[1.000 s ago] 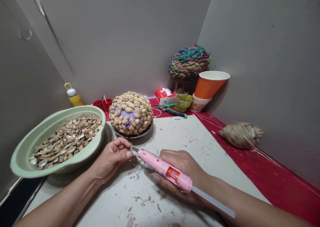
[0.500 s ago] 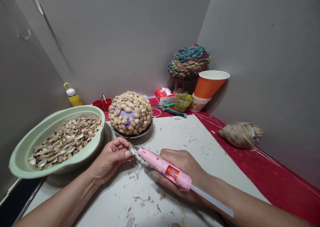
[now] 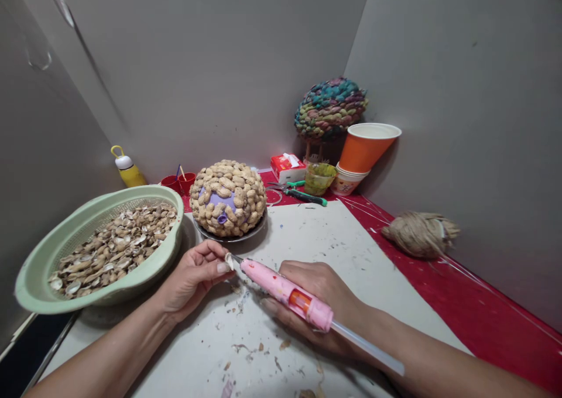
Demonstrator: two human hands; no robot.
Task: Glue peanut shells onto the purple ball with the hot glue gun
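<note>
A pink glue gun (image 3: 281, 290) with a clear glue stick out of its rear is gripped in my right hand (image 3: 320, 292). Between thumb and fingers, my left hand (image 3: 195, 278) pinches a small peanut shell (image 3: 229, 261), its pale inside partly showing. The gun's nozzle (image 3: 237, 258) is at the shell; whether they touch I cannot tell. Beyond my hands, a purple balloon (image 3: 222, 199) covered largely in peanut shells (image 3: 239, 181) rests on a dark dish (image 3: 246, 236). Bare purple shows on its near side, around the knot.
At left stands a green colander (image 3: 100, 297) of peanut shells. Behind are a yellow bottle (image 3: 132, 174), red cups (image 3: 187, 182), a tissue pack (image 3: 287, 168), pliers (image 3: 302, 196), a plastic cup (image 3: 319, 178), paper cups (image 3: 369, 149) and a colourful shell-covered ball (image 3: 331, 108). Twine (image 3: 419, 234) lies right.
Both hands, the glue gun and the shell keep nearly the same pose. The whole view has shifted very slightly.
</note>
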